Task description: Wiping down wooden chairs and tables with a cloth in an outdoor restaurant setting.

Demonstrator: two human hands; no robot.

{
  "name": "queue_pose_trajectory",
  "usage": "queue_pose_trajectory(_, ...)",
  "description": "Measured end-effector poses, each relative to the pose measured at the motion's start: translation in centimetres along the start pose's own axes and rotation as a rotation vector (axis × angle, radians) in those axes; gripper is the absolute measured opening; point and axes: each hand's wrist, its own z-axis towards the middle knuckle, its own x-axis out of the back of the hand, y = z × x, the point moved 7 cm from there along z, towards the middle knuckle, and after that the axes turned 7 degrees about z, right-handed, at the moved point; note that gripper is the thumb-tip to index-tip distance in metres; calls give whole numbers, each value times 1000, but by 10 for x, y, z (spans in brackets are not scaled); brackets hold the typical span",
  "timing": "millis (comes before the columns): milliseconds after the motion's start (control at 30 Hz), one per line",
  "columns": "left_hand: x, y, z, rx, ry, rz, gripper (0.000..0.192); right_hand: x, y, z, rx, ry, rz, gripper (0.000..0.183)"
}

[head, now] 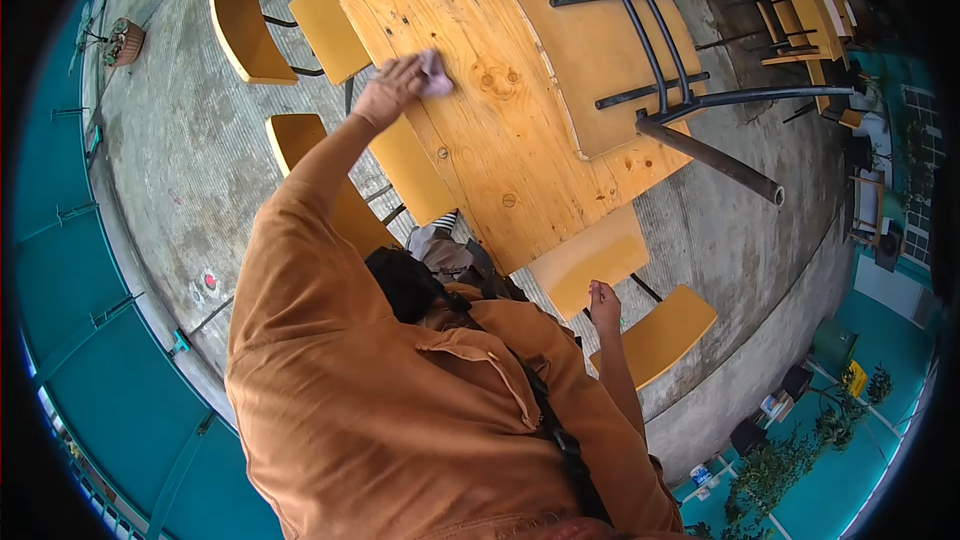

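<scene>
My left hand presses a pale pinkish cloth onto the wooden table, close to its left edge. The fingers lie over the cloth, and part of it bunches out beyond them. My right hand hangs low in front of a yellow wooden chair near the table's near end. Its fingers are loosely curled, and nothing shows in them. On the table's right part an upturned chair rests on its seat, its dark metal legs sticking up and out.
Several yellow chairs line the table's left side. One metal chair leg juts past the table's right edge. More stacked furniture stands at the upper right. A potted plant sits by the teal wall.
</scene>
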Motion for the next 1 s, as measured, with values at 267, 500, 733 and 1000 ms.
queue_pose_trajectory(267,-23,0,13,407,150,-173,60,-15,46,-5,-22,-20,31,37)
queue_pose_trajectory(500,55,285,-88,-741,76,-754,55,-36,-2,4,-23,-96,-92,34)
queue_pose_trajectory(733,45,113,-46,-548,182,-348,41,-12,8,15,34,-34,104,38)
queue_pose_trajectory(1000,-62,-167,-10,769,158,-265,47,8,17,-30,-64,17,-76,35)
